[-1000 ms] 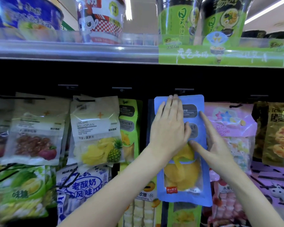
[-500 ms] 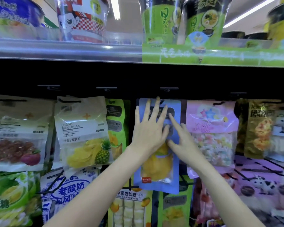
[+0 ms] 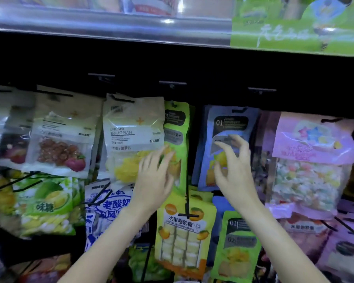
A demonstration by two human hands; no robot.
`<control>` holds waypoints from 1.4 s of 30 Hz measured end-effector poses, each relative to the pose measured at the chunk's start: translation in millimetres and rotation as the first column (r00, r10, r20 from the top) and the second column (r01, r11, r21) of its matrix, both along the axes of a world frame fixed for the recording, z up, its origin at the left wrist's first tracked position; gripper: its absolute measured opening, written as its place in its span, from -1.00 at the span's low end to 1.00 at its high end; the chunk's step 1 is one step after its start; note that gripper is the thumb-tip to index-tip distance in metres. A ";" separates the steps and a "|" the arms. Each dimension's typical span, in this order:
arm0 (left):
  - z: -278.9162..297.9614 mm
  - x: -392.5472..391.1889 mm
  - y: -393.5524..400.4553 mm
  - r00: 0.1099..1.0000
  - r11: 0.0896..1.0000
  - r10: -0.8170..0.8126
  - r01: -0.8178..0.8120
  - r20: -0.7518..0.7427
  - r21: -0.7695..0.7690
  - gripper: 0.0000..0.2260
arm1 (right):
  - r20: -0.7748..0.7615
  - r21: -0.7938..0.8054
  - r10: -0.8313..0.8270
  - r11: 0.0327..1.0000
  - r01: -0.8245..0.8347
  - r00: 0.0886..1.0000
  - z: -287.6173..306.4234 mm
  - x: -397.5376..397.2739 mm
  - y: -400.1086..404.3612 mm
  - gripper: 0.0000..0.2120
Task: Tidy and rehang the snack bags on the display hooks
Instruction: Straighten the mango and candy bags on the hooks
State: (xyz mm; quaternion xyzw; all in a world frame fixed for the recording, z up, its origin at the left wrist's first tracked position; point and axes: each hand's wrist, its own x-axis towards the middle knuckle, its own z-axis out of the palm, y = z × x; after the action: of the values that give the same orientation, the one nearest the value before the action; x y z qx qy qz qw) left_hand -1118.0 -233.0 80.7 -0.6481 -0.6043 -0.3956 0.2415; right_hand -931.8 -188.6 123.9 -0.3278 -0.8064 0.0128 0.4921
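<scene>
Reading the packs first, we find "LINGSHI BOLUOPIAN" on the white pineapple bag (image 3: 133, 137), with a line ending 菠萝片 under it. The narrow green bag (image 3: 177, 135) beside it and the blue bag (image 3: 229, 127) both carry a dark panel numbered "01"; their smaller print is too blurred for us to read. Below, the yellow candy pack (image 3: 184, 231) says 水果卷软糖 over "shuiguojuanruantang", and the blue-and-white pack (image 3: 108, 207) shows 老酸奶. A green durian pack (image 3: 43, 203) at lower left bears 味糖. The writing on the pink marshmallow bag (image 3: 315, 144) is illegible to us.

The blue bag hangs from a black hook at its top edge, between the green bag and the pink one. Our right hand (image 3: 236, 170) is raised in front of its lower half, fingers curled loosely with the thumb apart and nothing between them; motion blur keeps us from telling whether the fingertips touch the bag. Our left hand (image 3: 155, 180) lies flat and spread, fingers straight, over the seam where the pineapple bag meets the green bag, its fingertips over the lower part of both. The two hands are near each other yet apart, with a dark gap and a black hook arm (image 3: 187, 193) showing between them.

The metal shelf edge (image 3: 110, 23) runs above, a green printed strip (image 3: 294, 35) at its right.
</scene>
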 end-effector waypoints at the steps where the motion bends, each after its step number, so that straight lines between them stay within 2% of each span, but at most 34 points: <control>1: -6.7 -12.8 -2.8 0.997 0.999 0.030 -0.028 0.069 -0.028 -0.58 | -0.022 -0.005 0.062 0.998 -0.062 0.998 -1.1 -9.4 -1.3 -0.66; 4: -21.0 -49.5 -15.2 0.956 0.989 0.135 -0.116 0.260 -0.087 -0.52 | -0.066 0.085 0.149 0.986 -0.143 0.987 -8.2 -39.4 -8.1 -0.71; 6: -18.4 -68.8 -22.6 0.883 0.980 0.198 -0.161 0.426 -0.120 -0.43 | -0.030 0.074 0.255 0.965 -0.253 0.966 -13.5 -59.3 -14.9 -0.69; 8: -5.7 -80.3 -23.5 0.744 0.981 0.177 -0.085 0.644 -0.172 -0.29 | 0.072 -0.073 0.352 0.935 -0.347 0.933 -15.6 -80.1 -18.4 -0.60; 10: 10.0 -87.9 -18.0 0.555 0.983 0.117 0.054 0.824 -0.175 -0.21 | 0.149 -0.255 0.372 0.910 -0.328 0.916 -18.9 -98.8 -14.1 -0.43; 12: 19.1 -91.6 -13.9 0.403 0.979 0.051 0.161 0.914 -0.125 -0.25 | 0.146 -0.359 0.332 0.896 -0.262 0.932 -19.9 -113.4 -6.3 -0.30; 13: 21.0 -93.4 -14.1 0.384 0.978 0.044 0.171 0.922 -0.118 -0.31 | 0.136 -0.385 0.315 0.890 -0.243 0.939 -19.2 -118.3 -3.5 -0.27; 17: 19.9 -98.7 -29.7 0.442 0.989 -0.007 0.136 0.897 -0.060 -0.57 | 0.124 -0.478 0.328 0.847 -0.233 0.936 -17.3 -128.8 4.7 -0.21; 19: 20.5 -84.6 -41.4 0.572 0.989 -0.045 0.143 0.819 -0.046 -0.65 | 0.092 -0.571 0.372 0.780 -0.257 0.924 -17.2 -132.3 8.5 -0.20; 21: 18.6 -61.2 -48.8 0.723 0.987 -0.070 0.148 0.687 -0.056 -0.55 | 0.006 -0.639 0.406 0.704 -0.308 0.914 -16.9 -132.7 11.0 -0.22; 23: 14.2 -44.8 -50.6 0.785 0.987 -0.067 0.141 0.616 -0.073 -0.43 | -0.074 -0.660 0.428 0.656 -0.366 0.901 -15.0 -129.2 13.4 -0.27; 25: 12.6 -41.6 -50.9 0.783 0.991 -0.042 0.113 0.621 -0.074 -0.38 | -0.083 -0.678 0.473 0.618 -0.398 0.877 -12.3 -121.6 15.9 -0.32; 28: 11.6 -44.5 -56.2 0.751 0.982 -0.063 0.164 0.657 -0.094 -0.37 | -0.037 -0.708 0.520 0.589 -0.390 0.853 -10.1 -110.9 24.1 -0.38; 32: 13.5 -57.7 -66.6 0.584 0.963 -0.145 0.269 0.798 -0.023 -0.41 | -0.088 -0.724 0.525 0.550 -0.417 0.846 -8.1 -106.4 20.4 -0.44; 35: 18.0 -87.2 -68.9 0.495 0.985 -0.079 0.170 0.865 -0.007 -0.47 | -0.005 -0.702 0.565 0.585 -0.405 0.825 -5.8 -104.4 10.5 -0.48; 38: 20.4 -111.7 -61.1 0.580 0.994 0.107 -0.045 0.807 -0.099 -0.52 | 0.054 -0.683 0.576 0.617 -0.391 0.815 -5.9 -99.6 3.1 -0.53; 40: 17.9 -110.8 -56.5 0.643 0.960 0.269 -0.243 0.717 -0.141 -0.48 | 0.059 -0.649 0.551 0.655 -0.387 0.833 -9.0 -88.3 -0.9 -0.58; 42: 11.2 -93.1 -54.5 0.766 0.913 0.369 -0.405 0.526 -0.051 -0.47 | 0.054 -0.606 0.509 0.701 -0.377 0.859 -14.7 -67.2 -4.3 -0.62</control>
State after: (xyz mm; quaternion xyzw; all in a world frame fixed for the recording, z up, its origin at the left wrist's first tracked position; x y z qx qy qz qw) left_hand -1211.1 -287.5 91.9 -0.3684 -0.7539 -0.5185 0.1647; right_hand -999.0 -192.9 109.2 -0.2552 -0.8674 0.3385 0.2606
